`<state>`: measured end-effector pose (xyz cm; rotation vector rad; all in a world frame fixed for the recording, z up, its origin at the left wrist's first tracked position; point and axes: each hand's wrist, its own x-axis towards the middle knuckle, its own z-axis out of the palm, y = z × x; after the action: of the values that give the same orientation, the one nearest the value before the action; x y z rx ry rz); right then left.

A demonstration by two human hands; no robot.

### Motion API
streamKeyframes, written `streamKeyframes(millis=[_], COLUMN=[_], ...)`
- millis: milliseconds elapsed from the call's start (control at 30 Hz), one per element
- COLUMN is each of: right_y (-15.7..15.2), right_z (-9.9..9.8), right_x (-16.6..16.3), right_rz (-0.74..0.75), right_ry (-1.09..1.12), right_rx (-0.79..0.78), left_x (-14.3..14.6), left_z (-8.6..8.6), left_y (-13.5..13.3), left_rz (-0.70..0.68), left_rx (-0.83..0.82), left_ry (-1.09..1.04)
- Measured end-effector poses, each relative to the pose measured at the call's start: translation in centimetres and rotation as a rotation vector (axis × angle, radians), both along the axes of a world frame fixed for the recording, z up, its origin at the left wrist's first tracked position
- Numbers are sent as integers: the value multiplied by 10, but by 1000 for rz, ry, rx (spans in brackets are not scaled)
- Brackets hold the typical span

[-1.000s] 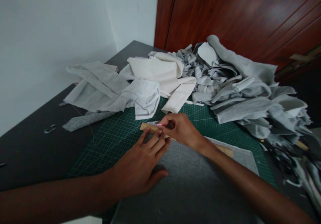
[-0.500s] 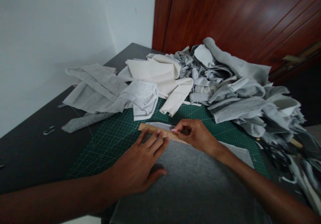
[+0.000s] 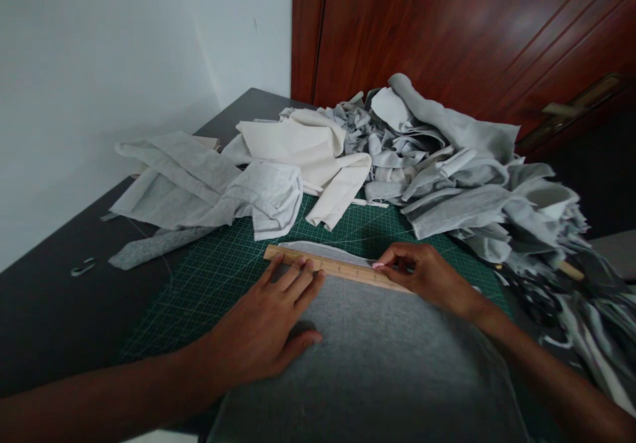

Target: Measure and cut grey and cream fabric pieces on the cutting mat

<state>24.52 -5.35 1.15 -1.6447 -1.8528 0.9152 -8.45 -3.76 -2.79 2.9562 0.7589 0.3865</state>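
Observation:
A wooden ruler (image 3: 348, 269) lies across the far end of a grey cloth (image 3: 377, 363). With fingers spread, my left hand (image 3: 271, 327) presses the ruler's left part onto the cloth; its thumb rests on the fabric. My right hand (image 3: 422, 271) pinches a small pink piece of tailor's chalk (image 3: 378, 265) at the ruler's far edge, towards its right end. That right end is partly covered by the hand. Beyond the ruler a pale strip of the cloth's edge shows.
A green cutting mat (image 3: 209, 277) lies under the cloth on a dark table (image 3: 44, 284). Grey and cream fabric pieces (image 3: 293, 142) and a heap of scraps (image 3: 462, 185) stand behind. Dark-handled scissors (image 3: 534, 300) lie at right, near a wooden door (image 3: 422, 26).
My right hand has slid to the right along the ruler's far edge with the chalk. My left hand stays on the ruler. The view has shifted slightly.

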Motion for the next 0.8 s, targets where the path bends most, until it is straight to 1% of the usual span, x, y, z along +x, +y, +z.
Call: streamKeyframes(millis=[67,133,233,300,367,400,467,533,567,633,733,800], right_y=[0,3,7,3,-10,-20,-43,-65,-74,-86,-91,-91], right_z=[1,-3,-14,-20,-21,-20,-18,-18,-20,-25,-29,-26], right_x=[8,21,42,52,56,55,52,48,46,44,41,42], right_rz=[-60,-146,-259,-311,-324,-294,-159,-9,33,52,61,79], right_ry=[61,96,86,15,-131,-211,-335,-403,-427,-462,-499,-535], right_rx=[43,105,130,170,296,361,436,426,413,398,408,431], left_x=[1,2,0,-2,-6,-7,-10,-11,-10,-9,-5,-3], left_z=[2,5,7,6,4,3,3,4,6,9,14,16], left_y=[6,16,36,50,62,67,75,78,78,77,73,70], left_rz=[-17,-21,40,84,97,94,64,7,-24,-87,-168,-166], left_rx=[2,-22,-61,-84,-113,-130,-166,-213,-238,-296,-356,-364], left_ry=[-13,-36,-87,-107,-97,-87,-82,-88,-89,-66,-8,-3])
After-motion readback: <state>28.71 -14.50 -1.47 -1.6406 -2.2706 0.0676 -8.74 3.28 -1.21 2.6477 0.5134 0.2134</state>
